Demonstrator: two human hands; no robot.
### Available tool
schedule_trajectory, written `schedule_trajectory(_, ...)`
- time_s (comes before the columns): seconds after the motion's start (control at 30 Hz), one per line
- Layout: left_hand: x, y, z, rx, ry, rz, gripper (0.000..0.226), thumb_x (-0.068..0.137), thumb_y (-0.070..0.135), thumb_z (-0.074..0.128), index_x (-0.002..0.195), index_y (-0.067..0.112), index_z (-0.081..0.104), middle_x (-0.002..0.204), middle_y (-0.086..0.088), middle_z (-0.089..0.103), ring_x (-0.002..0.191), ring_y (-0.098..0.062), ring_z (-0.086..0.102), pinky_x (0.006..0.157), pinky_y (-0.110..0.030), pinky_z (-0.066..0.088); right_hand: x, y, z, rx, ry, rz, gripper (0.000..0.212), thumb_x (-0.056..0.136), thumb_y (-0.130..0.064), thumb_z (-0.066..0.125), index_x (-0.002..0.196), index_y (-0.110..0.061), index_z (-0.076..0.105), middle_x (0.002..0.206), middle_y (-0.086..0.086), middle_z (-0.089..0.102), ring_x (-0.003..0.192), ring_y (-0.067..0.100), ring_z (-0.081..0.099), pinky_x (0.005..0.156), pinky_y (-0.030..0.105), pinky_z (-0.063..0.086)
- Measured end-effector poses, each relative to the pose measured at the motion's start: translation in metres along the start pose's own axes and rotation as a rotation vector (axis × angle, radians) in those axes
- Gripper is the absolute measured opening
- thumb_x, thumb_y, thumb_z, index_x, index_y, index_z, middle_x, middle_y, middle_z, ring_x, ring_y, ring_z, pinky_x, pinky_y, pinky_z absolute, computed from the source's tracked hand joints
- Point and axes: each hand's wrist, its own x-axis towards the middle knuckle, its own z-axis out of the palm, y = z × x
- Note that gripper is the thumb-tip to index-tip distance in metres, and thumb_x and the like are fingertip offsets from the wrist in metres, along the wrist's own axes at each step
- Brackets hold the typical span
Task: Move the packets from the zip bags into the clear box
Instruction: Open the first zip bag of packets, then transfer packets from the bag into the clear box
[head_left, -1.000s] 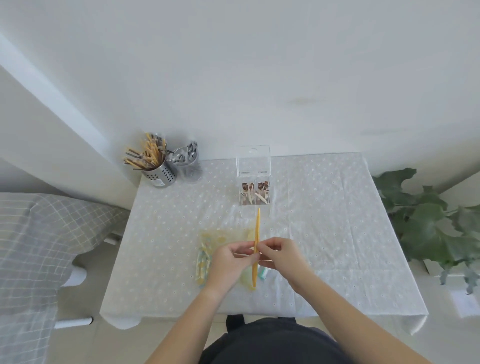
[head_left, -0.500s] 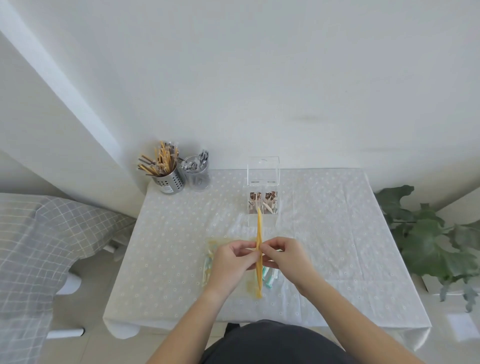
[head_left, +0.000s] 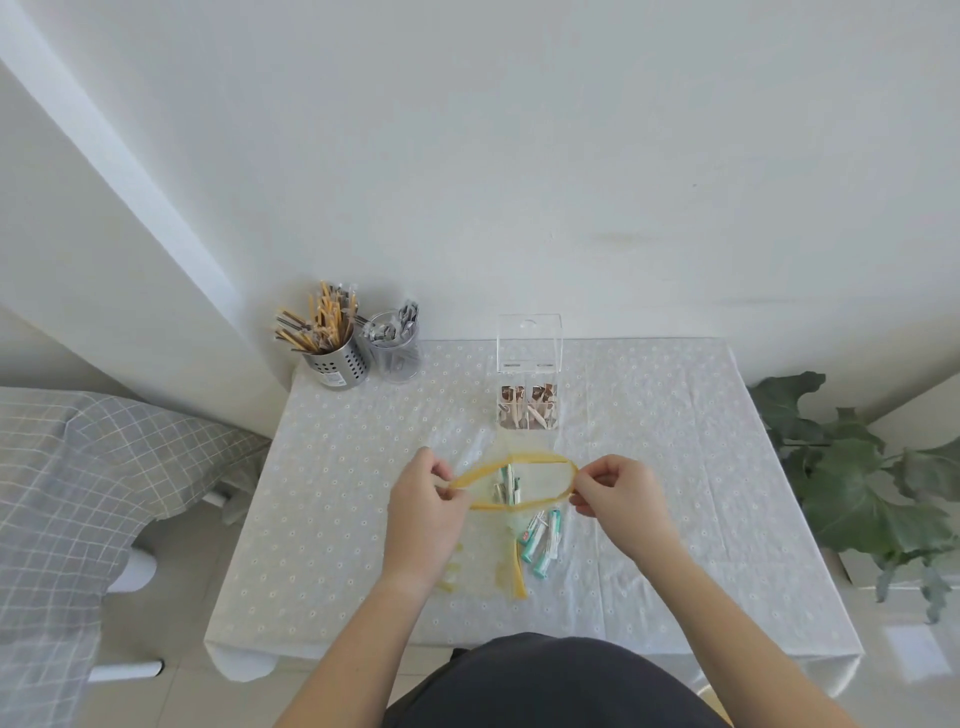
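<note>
A clear zip bag with a yellow zip strip (head_left: 514, 480) is held up over the table, its mouth pulled into a wide oval. My left hand (head_left: 426, 499) pinches the strip's left end and my right hand (head_left: 613, 486) pinches its right end. Several white and teal packets (head_left: 506, 486) show inside the bag. A second yellow-edged zip bag (head_left: 511, 569) lies flat on the cloth below, with more teal packets (head_left: 543, 540) in it. The clear box (head_left: 529, 384) stands behind with its lid up and brown packets in two compartments.
A perforated steel cup of wrapped sticks (head_left: 332, 343) and a clear cup of packets (head_left: 395, 340) stand at the table's back left. The table carries a white dotted cloth (head_left: 675, 467). A leafy plant (head_left: 852, 483) is to the right, a grey checked surface (head_left: 78, 483) to the left.
The zip strip was a closed vertical line pinched at its middle. My hands have moved apart sideways and the bag's mouth now gapes open. The camera view has tilted slightly.
</note>
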Motion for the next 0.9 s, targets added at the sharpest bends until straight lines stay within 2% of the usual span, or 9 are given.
schedule_trajectory(0.07,0.002,0.000,0.000,0.067,-0.022,0.094,0.034,0.081,-0.005,0.064,0.083,0.026,0.050,0.094,0.008,0.057,0.085,-0.016,0.064,0.065,-0.030,0.055,-0.001,-0.001,-0.003,-0.069,0.028,-0.047,0.010,0.087,-0.017,0.070,0.080,-0.011,0.072,0.070,0.003,0.077,0.072,0.021,0.077,0.074,0.044,0.065)
schedule_trajectory(0.17,0.003,0.005,0.003,0.181,-0.128,0.249,0.040,0.082,-0.009,0.059,0.087,0.031,0.055,0.115,0.022,0.052,0.091,-0.007,0.061,0.069,-0.018,0.049,-0.007,-0.006,0.001,-0.171,-0.025,-0.136,0.009,0.085,-0.020,0.072,0.077,-0.018,0.071,0.071,-0.001,0.075,0.072,0.021,0.074,0.069,0.042,0.062)
schedule_trajectory(0.27,0.006,0.010,0.010,0.287,-0.218,0.337,0.031,0.091,0.008,0.067,0.095,0.038,0.067,0.135,0.028,0.044,0.077,-0.009,0.063,0.067,-0.026,0.053,-0.012,-0.012,0.006,-0.223,-0.070,-0.221,0.011,0.088,-0.016,0.073,0.077,-0.017,0.071,0.073,-0.003,0.074,0.069,0.011,0.071,0.068,0.031,0.061)
schedule_trajectory(0.37,0.010,0.011,0.015,0.351,-0.214,0.386,0.013,0.098,0.027,0.070,0.100,0.039,0.072,0.141,0.018,0.048,0.077,-0.007,0.062,0.068,-0.030,0.054,-0.014,-0.015,0.006,-0.233,-0.120,-0.278,0.010,0.088,-0.013,0.074,0.078,-0.016,0.072,0.073,-0.003,0.073,0.068,0.010,0.070,0.068,0.029,0.061)
schedule_trajectory(0.53,0.016,0.016,0.016,0.327,-0.198,0.448,0.036,0.101,0.009,0.058,0.123,0.032,0.074,0.156,0.017,0.040,0.108,-0.010,0.062,0.078,-0.022,0.048,-0.016,-0.018,0.001,-0.286,-0.175,-0.326,0.011,0.089,-0.014,0.071,0.079,-0.018,0.071,0.073,-0.003,0.072,0.069,0.017,0.069,0.067,0.033,0.059)
schedule_trajectory(0.67,0.017,0.021,0.015,0.411,-0.275,0.501,0.053,0.086,-0.008,0.051,0.121,0.027,0.070,0.160,0.019,0.034,0.133,-0.008,0.041,0.090,-0.027,0.054,-0.015,-0.021,-0.005,-0.370,-0.181,-0.357,0.011,0.090,-0.014,0.071,0.080,-0.019,0.071,0.075,-0.007,0.072,0.069,0.006,0.069,0.066,0.023,0.058)
schedule_trajectory(0.73,0.017,0.022,0.014,0.400,-0.301,0.471,0.051,0.089,-0.004,0.051,0.123,0.029,0.072,0.141,0.021,0.048,0.130,-0.007,0.044,0.090,-0.025,0.052,-0.014,-0.021,-0.007,-0.403,-0.165,-0.366,0.012,0.090,-0.014,0.070,0.080,-0.021,0.071,0.076,-0.010,0.072,0.072,0.001,0.069,0.068,0.019,0.057)
schedule_trajectory(0.8,0.015,0.021,0.013,0.369,-0.292,0.448,0.042,0.098,0.004,0.052,0.123,0.030,0.074,0.125,0.021,0.055,0.113,-0.006,0.054,0.083,-0.021,0.049,-0.014,-0.020,-0.008,-0.424,-0.134,-0.377,0.012,0.089,-0.014,0.070,0.081,-0.022,0.070,0.076,-0.012,0.071,0.073,0.002,0.069,0.068,0.021,0.058)
schedule_trajectory(0.9,0.010,0.022,0.011,0.315,-0.290,0.422,0.041,0.103,0.006,0.050,0.127,0.028,0.075,0.127,0.018,0.058,0.091,-0.005,0.060,0.077,-0.016,0.046,-0.017,-0.021,-0.005,-0.486,-0.074,-0.376,0.012,0.090,-0.019,0.068,0.081,-0.026,0.068,0.077,-0.016,0.069,0.069,0.004,0.067,0.064,0.026,0.058)
